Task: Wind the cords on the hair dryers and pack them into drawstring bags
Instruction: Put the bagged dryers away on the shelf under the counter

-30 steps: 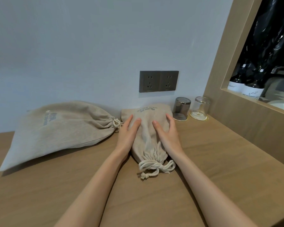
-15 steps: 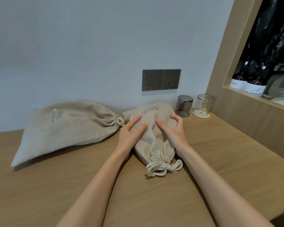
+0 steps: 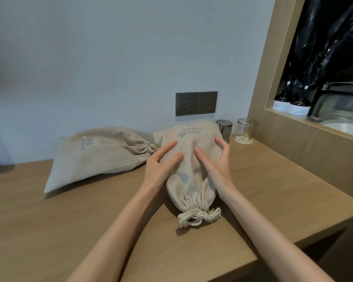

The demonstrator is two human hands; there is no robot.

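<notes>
From the head view, the person leans over a wooden counter point(image 3: 273, 190) with both bare forearms reaching toward 12 o'clock. Between the hands lies a beige drawstring bag point(image 3: 192, 186), full and rounded, with its closed bottom toward the wall at 12 and its gathered mouth toward 6. The mouth is cinched tight and the white drawcord point(image 3: 198, 217) is bunched in a knot on the wood at the near end. What is inside is hidden by the cloth. Grey lettering runs across the far end of the bag.

The left hand point(image 3: 161, 169) rests on the bag's 9 o'clock flank, fingers fairly straight and laid flat on the fabric. The right hand point(image 3: 214, 165) sits on the 3 o'clock flank with its fingers arched, thumb and forefinger spread and curled over the bulge, gripping the cloth. The two hands are apart, with a strip of bag showing between them.

At 10 o'clock a second bag point(image 3: 98, 157) lies on its side, mouth cinched and pointing at the first one, close to it. I cannot tell whether they touch. On the wall at 12 is a dark double socket point(image 3: 196, 103). At 1 o'clock, against the wall, a metal cup point(image 3: 224, 129) and a glass tumbler point(image 3: 244, 131) stand side by side. At 2 o'clock two dark bottles point(image 3: 298, 107) stand inside a wood-framed opening.
</notes>
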